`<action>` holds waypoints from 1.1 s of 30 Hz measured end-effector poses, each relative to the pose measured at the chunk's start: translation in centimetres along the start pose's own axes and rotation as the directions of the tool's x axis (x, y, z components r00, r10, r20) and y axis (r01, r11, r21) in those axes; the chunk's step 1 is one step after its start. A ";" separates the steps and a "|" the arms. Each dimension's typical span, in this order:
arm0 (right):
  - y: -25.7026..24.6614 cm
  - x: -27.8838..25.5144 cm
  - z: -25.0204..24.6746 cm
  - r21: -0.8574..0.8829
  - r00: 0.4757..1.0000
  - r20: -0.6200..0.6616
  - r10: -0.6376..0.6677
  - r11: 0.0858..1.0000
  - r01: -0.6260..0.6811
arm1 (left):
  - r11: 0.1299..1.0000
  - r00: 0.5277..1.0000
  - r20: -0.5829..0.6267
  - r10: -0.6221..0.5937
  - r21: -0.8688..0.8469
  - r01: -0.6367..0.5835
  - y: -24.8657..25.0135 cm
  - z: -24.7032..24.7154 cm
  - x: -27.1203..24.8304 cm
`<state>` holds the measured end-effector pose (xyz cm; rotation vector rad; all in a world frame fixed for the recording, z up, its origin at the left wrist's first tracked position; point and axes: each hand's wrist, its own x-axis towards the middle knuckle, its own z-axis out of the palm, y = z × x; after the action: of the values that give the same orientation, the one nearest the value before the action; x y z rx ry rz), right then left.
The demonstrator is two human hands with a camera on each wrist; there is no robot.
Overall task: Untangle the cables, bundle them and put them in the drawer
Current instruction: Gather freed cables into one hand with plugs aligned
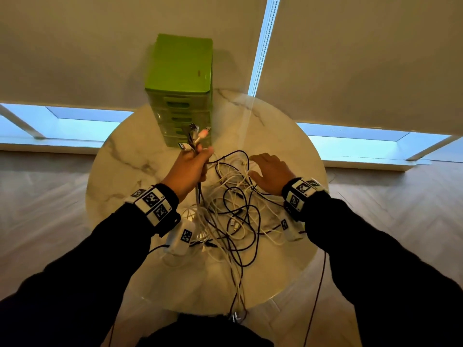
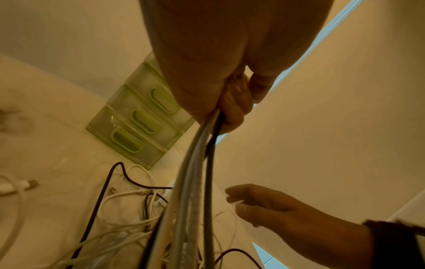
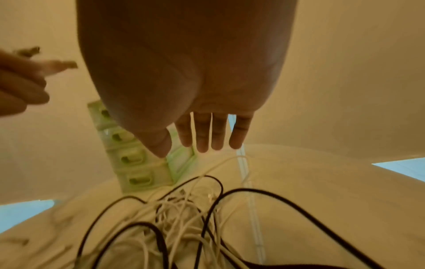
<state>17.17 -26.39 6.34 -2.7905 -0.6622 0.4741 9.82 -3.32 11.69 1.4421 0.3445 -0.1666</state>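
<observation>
- Left hand (image 1: 190, 166): raised above the table, fingers curled tight round a gathered bunch of cable ends (image 1: 194, 136). Plugs stick up out of the fist, one pinkish, others grey or white. The held strands (image 2: 195, 182) drop straight down from the fist into the pile.
- Right hand (image 1: 271, 171): palm down, fingers straight and slightly spread (image 3: 202, 134), nothing in it. It hovers over the far right part of the pile; whether the fingertips touch a strand, cannot tell.
- Tangled cables (image 1: 235, 211): white and black strands mixed, spread loose on the round marble table (image 1: 120, 156), mostly between and below the two wrists. Some strands trail over the near table edge toward the person.
- Green drawer unit (image 1: 179, 71): stands at the far side of the table, just beyond the left fist. The drawer fronts (image 2: 138, 123) seen appear pushed in.
- Both wrists wear marker bands; dark sleeves.
</observation>
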 end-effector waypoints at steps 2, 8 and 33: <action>-0.4 1.8 1.0 -0.172 0.992 0.121 -0.025 0.984 0.045 | 1.000 1.000 0.012 -0.019 -0.001 0.019 -0.4 0.1 0.6; -2.3 6.3 2.6 -0.429 0.990 0.133 0.043 0.903 0.019 | 0.995 0.995 -0.063 -0.083 0.058 0.087 -2.0 -0.5 1.9; -2.4 6.8 -1.8 0.350 0.996 -0.058 0.073 0.935 -0.048 | 0.990 0.988 -0.084 -0.132 0.045 0.136 -4.3 -1.5 1.5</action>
<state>22.61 -21.44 6.96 -2.4824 -0.4286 0.4525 9.70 -2.22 7.02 1.4792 0.5068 -0.2276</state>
